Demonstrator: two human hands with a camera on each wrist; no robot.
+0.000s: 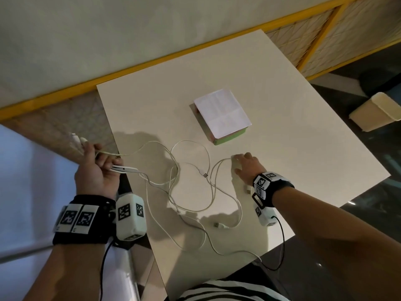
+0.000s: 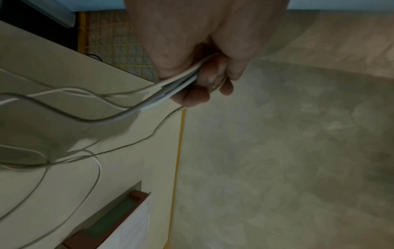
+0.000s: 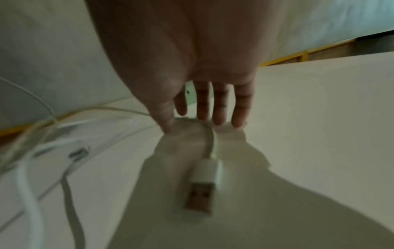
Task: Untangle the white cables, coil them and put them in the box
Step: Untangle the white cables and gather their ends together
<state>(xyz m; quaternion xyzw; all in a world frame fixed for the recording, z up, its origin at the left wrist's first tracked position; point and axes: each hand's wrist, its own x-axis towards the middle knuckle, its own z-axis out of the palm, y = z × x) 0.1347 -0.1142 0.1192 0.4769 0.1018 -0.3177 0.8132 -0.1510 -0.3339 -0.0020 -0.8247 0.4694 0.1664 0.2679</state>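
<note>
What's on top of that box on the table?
A white sheet of paper lies over the box, covering its whole top. Only the green front side and a reddish edge show. The paper hides whatever is inside.

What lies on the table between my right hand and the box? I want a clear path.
Bare tabletop between the right hand and the box, per the head view.

Table (image 1: pixel 282 118): smooth, matt, cream laminate-like top. Cables (image 1: pixel 173 170): white, smooth plastic sheath with a slight sheen; USB plug (image 3: pixel 199 197): white plastic shell, bare metal tip. Box (image 1: pixel 230 139): green and reddish card sides, lid faced with creased white paper. Floor (image 2: pixel 277 151): mottled, matt, possibly concrete. Wristbands (image 1: pixel 82 218): black cloth carrying white plastic housings.
</note>
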